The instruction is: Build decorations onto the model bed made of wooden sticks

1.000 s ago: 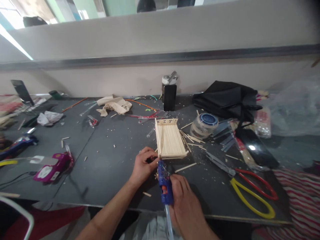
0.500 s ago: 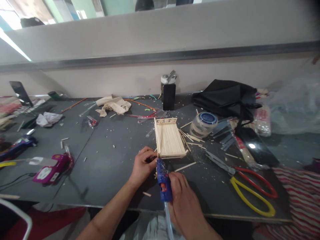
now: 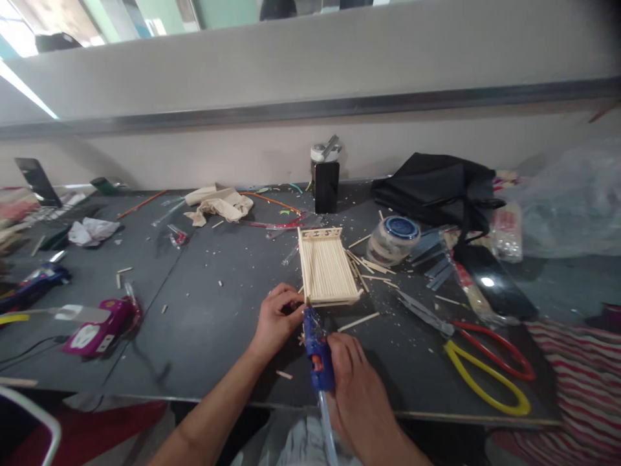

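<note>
Glue gun (image 3: 315,340), blue, lower ctr of frame, gripped in R hand (image 3: 358,382), fingers wrapped round it; clear glue stick (image 3: 326,424) trails from its back end toward bottom edge. L hand (image 3: 275,321), just L of ctr, has fingertips drawn together at bottom-L corner of slatted wood panel (image 3: 330,266); can't tell what, if anything, is btwn them. Panel lies on dark worktop (image 3: 213,343), approx ctr of frame.

Step in hand: looks like gluing at that corner, since nozzle is right up by it; can't see any fresh glue, or whether tip touches. Next move prob. calls for a steady nozzle & light squeeze from R hand, L fingers clear of hot tip, then corner held till glue sets.

Orientation: panel's long axis runs bottom to top of frame, leaning slightly L toward top; slats run same way, patterned end facing top of frame. Gun's long axis also near vertical, nozzle pointing up & a bit L. So 2 axes roughly parallel.
</note>
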A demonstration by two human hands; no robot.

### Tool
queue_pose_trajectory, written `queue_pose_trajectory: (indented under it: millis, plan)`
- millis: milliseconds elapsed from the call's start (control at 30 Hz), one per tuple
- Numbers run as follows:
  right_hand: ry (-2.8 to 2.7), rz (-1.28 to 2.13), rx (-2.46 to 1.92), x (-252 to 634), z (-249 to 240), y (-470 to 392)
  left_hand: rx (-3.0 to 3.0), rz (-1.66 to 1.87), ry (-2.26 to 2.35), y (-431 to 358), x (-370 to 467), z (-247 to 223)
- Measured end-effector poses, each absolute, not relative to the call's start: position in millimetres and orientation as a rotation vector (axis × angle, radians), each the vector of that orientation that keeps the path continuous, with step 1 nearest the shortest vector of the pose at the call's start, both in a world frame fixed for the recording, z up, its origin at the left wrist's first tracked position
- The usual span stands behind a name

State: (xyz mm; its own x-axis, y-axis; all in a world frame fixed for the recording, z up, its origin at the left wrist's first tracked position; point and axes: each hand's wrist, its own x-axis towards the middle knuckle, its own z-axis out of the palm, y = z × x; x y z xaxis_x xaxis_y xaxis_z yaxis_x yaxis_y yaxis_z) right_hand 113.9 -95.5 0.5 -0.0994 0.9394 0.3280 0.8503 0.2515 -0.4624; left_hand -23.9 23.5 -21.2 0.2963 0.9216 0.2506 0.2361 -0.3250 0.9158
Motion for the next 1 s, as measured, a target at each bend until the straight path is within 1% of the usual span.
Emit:
queue_pose_trajectory:
  millis: [367,433,600,667,867,1000]
  plan:
    - [-1.883,0.225,-1.609,113,-2,-96,1.764,1.064,1.076,24,-23,-20]
    - [-1.807,0.285,-1.603,114,-2,-95,1.760,1.067,1.073,23,-23,-19]
    - [-1.636,0.650,-1.594,120,4,-96,1.746,1.047,1.093,21,-28,-14]
    - [-1.593,0.730,-1.565,123,5,-97,1.712,1.065,1.147,19,-34,-10]
    - [-1.468,0.750,-1.548,125,-6,-101,1.543,1.186,1.250,11,-47,-6]
    - [-1.379,0.781,-1.577,124,-8,-103,1.287,1.204,1.238,5,-41,-6]
